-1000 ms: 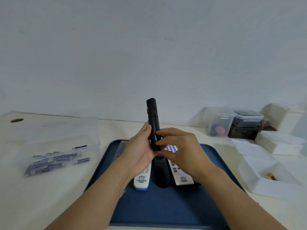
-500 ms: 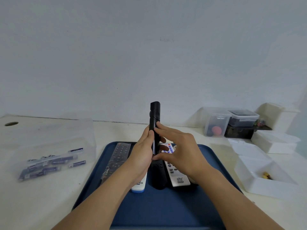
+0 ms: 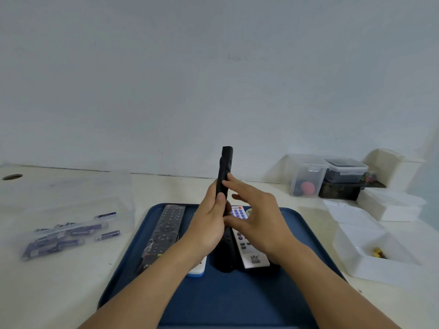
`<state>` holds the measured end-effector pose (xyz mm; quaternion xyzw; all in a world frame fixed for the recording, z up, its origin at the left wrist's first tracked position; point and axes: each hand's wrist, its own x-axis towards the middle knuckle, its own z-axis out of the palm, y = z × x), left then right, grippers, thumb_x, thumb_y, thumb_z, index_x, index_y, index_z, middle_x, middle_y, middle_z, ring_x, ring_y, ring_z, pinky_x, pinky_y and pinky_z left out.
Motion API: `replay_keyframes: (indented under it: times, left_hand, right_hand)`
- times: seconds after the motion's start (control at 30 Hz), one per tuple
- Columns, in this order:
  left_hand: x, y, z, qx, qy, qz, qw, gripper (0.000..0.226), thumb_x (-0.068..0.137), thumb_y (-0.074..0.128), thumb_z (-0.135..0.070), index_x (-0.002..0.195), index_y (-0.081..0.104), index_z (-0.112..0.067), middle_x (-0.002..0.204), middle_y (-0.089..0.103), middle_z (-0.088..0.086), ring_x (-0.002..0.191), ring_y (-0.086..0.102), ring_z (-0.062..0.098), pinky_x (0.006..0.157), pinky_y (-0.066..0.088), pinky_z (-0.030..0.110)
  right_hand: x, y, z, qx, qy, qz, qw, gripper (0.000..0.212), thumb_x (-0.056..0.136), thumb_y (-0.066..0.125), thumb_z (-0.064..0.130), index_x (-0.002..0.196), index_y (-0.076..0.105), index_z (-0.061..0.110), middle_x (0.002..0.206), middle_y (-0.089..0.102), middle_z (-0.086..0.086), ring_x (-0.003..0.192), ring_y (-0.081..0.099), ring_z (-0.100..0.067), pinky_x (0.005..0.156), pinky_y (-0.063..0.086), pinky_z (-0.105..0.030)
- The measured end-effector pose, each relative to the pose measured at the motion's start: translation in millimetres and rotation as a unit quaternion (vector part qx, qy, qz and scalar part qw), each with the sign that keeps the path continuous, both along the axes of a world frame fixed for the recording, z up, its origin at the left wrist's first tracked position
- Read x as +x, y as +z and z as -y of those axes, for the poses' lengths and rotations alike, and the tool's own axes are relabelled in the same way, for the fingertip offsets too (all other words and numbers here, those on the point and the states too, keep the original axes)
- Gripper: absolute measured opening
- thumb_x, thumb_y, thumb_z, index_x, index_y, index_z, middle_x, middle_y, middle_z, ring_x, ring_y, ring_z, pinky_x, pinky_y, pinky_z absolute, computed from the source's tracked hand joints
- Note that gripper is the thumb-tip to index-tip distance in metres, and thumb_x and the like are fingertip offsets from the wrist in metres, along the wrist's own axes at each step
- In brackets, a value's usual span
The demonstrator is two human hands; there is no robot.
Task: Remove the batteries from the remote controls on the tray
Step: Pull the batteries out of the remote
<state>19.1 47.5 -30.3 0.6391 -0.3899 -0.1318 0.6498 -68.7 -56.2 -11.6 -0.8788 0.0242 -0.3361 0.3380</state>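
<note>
My left hand (image 3: 209,224) grips a slim black remote (image 3: 225,167) and holds it upright above the blue tray (image 3: 237,302). My right hand (image 3: 259,219) touches the remote's right side with its index fingertip and thumb, the other fingers spread. On the tray lie a long black remote (image 3: 166,231) at the left, a white remote with purple buttons (image 3: 244,243), another black remote (image 3: 224,255) in the middle, and a white remote with a blue end (image 3: 197,271), mostly hidden under my left forearm.
A clear box (image 3: 71,210) holding several purple batteries stands on the table to the left. At the right are an open white box (image 3: 370,255) with a small yellow item inside, more white boxes, and clear containers (image 3: 308,176) by the wall.
The held remote has turned slightly and stands more upright. My right hand's fingers have opened up and slid higher along its side. The view has shifted a little.
</note>
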Motion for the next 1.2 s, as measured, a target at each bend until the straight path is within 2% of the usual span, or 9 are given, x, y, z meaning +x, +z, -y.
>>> replay_keyframes:
  times: [0.1, 0.2, 0.3, 0.47, 0.6, 0.7, 0.9, 1.07, 1.2]
  left_hand:
    - [-3.8, 3.7, -2.1, 0.007, 0.0, 0.03, 1.0, 0.039, 0.111, 0.029, -0.024, 0.127, 0.046, -0.055, 0.09, 0.057, -0.012, 0.069, 0.054, -0.01, 0.068, 0.047, 0.012]
    - [-11.6, 3.9, -2.9, 0.042, -0.034, 0.075, 0.996, 0.042, 0.111, 0.03, -0.024, 0.137, 0.046, -0.052, 0.078, 0.056, -0.021, 0.072, 0.053, -0.005, 0.071, 0.044, 0.014]
    - [-14.4, 1.6, -1.1, 0.056, -0.042, 0.08, 0.994, 0.042, 0.111, 0.031, -0.026, 0.139, 0.046, -0.053, 0.075, 0.054, -0.017, 0.074, 0.052, 0.004, 0.073, 0.048, 0.025]
    - [-14.1, 0.9, -1.6, 0.056, -0.044, 0.051, 0.996, 0.042, 0.111, 0.032, -0.025, 0.141, 0.047, -0.049, 0.077, 0.057, -0.012, 0.076, 0.058, 0.014, 0.077, 0.056, 0.033]
    - [-13.0, 1.2, -2.9, 0.054, -0.053, 0.008, 0.997, 0.038, 0.111, 0.032, -0.033, 0.139, 0.05, -0.05, 0.094, 0.063, 0.012, 0.084, 0.062, 0.032, 0.081, 0.059, 0.042]
    - [-14.8, 10.4, -3.5, 0.005, -0.079, -0.159, 0.984, 0.038, 0.109, 0.033, -0.038, 0.118, 0.07, -0.04, 0.081, 0.06, 0.004, 0.069, 0.056, 0.019, 0.068, 0.054, 0.036]
    - [-5.0, 19.2, -7.9, -0.061, -0.153, -0.366, 0.916, 0.019, 0.098, 0.058, -0.018, 0.106, 0.068, -0.003, 0.078, 0.062, 0.007, 0.061, 0.055, 0.012, 0.058, 0.049, 0.023]
    - [-11.9, 9.1, -2.0, -0.025, -0.068, -0.226, 0.972, 0.023, 0.098, 0.064, -0.009, 0.12, 0.065, -0.015, 0.097, 0.069, 0.011, 0.073, 0.066, 0.017, 0.053, 0.052, 0.025]
    - [-17.4, 1.3, -0.2, 0.015, -0.034, -0.092, 0.995, 0.041, 0.093, 0.069, -0.004, 0.125, 0.063, -0.029, 0.111, 0.072, 0.009, 0.087, 0.076, 0.023, 0.069, 0.063, 0.037]
  right_hand:
    - [2.1, 3.4, 3.7, -0.01, -0.012, 0.015, 1.0, 0.106, 0.065, 0.086, 0.011, 0.151, 0.03, 0.039, 0.151, 0.03, 0.014, 0.132, 0.042, 0.005, 0.099, 0.043, -0.011]
    - [-1.3, 8.3, 14.0, -0.016, -0.028, -0.002, 0.999, 0.14, 0.055, 0.085, 0.01, 0.156, -0.008, 0.042, 0.161, -0.019, 0.02, 0.15, 0.0, 0.006, 0.097, 0.038, -0.004]
    - [-4.3, 9.3, 19.3, -0.015, -0.027, -0.023, 0.999, 0.146, 0.054, 0.084, 0.009, 0.155, -0.018, 0.035, 0.162, -0.026, 0.012, 0.142, -0.022, 0.014, 0.09, 0.025, 0.009]
    - [-2.0, 7.9, 23.3, -0.002, -0.018, -0.028, 0.999, 0.148, 0.047, 0.083, 0.022, 0.155, -0.018, 0.037, 0.164, 0.0, 0.011, 0.153, -0.003, -0.006, 0.116, 0.018, -0.02]
    - [-0.7, 6.2, 23.0, -0.015, -0.033, -0.021, 0.999, 0.15, 0.043, 0.086, 0.028, 0.156, -0.013, 0.036, 0.158, 0.012, 0.011, 0.149, 0.015, -0.006, 0.103, 0.024, -0.005]
    - [-1.2, 7.4, 22.1, -0.005, -0.037, -0.027, 0.999, 0.16, 0.042, 0.098, 0.032, 0.154, -0.015, 0.041, 0.162, 0.005, 0.013, 0.15, 0.011, -0.003, 0.104, 0.023, -0.001]
    - [-0.8, 6.9, 26.3, 0.127, 0.062, -0.062, 0.988, 0.145, 0.048, 0.096, 0.031, 0.156, 0.001, 0.045, 0.161, 0.012, 0.022, 0.146, 0.013, 0.01, 0.12, 0.026, -0.029]
    - [-12.0, 21.6, 34.3, 0.394, 0.168, -0.095, 0.899, 0.087, 0.08, 0.081, 0.036, 0.151, 0.031, 0.038, 0.138, 0.062, -0.004, 0.121, 0.064, -0.026, 0.096, 0.054, -0.044]
    - [-9.3, 19.0, 33.4, 0.365, 0.058, -0.098, 0.924, 0.066, 0.094, 0.069, 0.028, 0.149, 0.034, 0.036, 0.114, 0.074, -0.008, 0.1, 0.074, -0.027, 0.079, 0.062, -0.043]
